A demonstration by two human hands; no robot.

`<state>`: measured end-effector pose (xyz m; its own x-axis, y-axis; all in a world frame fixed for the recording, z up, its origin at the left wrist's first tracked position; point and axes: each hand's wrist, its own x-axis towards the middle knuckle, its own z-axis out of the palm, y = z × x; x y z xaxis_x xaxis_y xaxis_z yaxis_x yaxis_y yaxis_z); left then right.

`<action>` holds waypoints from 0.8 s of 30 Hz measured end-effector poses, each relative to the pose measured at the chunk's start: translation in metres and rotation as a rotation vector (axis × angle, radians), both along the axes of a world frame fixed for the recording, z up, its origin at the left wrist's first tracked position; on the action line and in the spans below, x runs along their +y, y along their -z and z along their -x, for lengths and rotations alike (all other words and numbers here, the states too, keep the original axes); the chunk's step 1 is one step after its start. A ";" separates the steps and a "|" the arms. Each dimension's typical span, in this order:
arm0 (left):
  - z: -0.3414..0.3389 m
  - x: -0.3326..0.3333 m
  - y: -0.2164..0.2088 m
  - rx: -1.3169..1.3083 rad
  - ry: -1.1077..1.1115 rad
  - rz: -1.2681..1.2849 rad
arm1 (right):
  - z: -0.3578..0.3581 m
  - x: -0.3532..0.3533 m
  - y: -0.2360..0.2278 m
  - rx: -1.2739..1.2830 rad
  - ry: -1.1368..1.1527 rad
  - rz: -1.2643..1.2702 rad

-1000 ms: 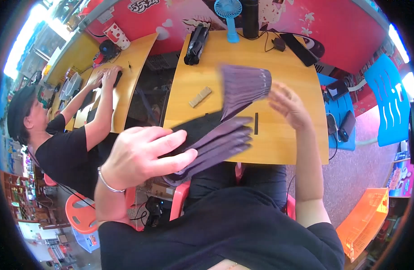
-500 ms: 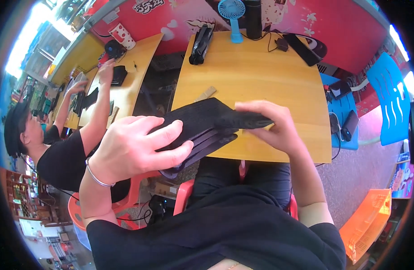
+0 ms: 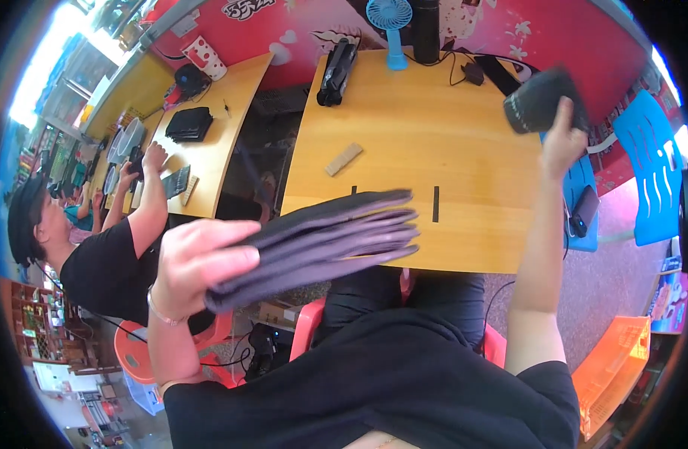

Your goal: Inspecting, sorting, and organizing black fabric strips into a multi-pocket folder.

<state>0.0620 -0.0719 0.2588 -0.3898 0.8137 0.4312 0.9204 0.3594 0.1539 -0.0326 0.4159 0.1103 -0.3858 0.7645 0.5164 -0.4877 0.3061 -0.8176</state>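
Over the table's near left edge, my left hand (image 3: 202, 266) is closed round a stack of folded black cloth pieces (image 3: 321, 239), whose layered edges face right. My right hand (image 3: 562, 146) is raised at the far right of the table, closed on a single dark folded piece (image 3: 542, 105). This piece is blurred by motion and looks like the ones in the stack. On the wooden table (image 3: 479, 150) between my hands lie a small brown card strip (image 3: 344, 159) and a short black strip (image 3: 436, 203). Another black strip shows partly behind the stack.
At the table's back are a black bundle (image 3: 336, 71), a blue fan (image 3: 391, 30) and a black cylinder (image 3: 427, 34). A blue chair (image 3: 647, 172) and an orange crate (image 3: 613, 367) stand right. A co-worker (image 3: 97, 262) sits left at another table holding a black stack (image 3: 189, 123).
My right hand has moved from the stack to the far right, carrying one dark piece. My left hand has shifted left and lower with the stack, and the black strips on the table now show.
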 end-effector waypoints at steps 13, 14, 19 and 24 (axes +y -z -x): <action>0.065 0.159 0.142 -1.592 -0.036 -0.642 | -0.104 0.002 0.024 -0.524 -0.882 0.032; 0.068 0.180 0.155 -1.691 -0.019 -0.630 | -0.118 0.018 0.027 -0.496 -0.882 0.163; 0.085 0.258 0.209 -1.968 -0.025 -0.434 | -0.179 0.067 0.053 -0.609 -0.671 0.334; 0.096 0.284 0.228 -1.813 -0.180 -0.284 | -0.200 0.067 0.074 -0.662 -0.600 0.170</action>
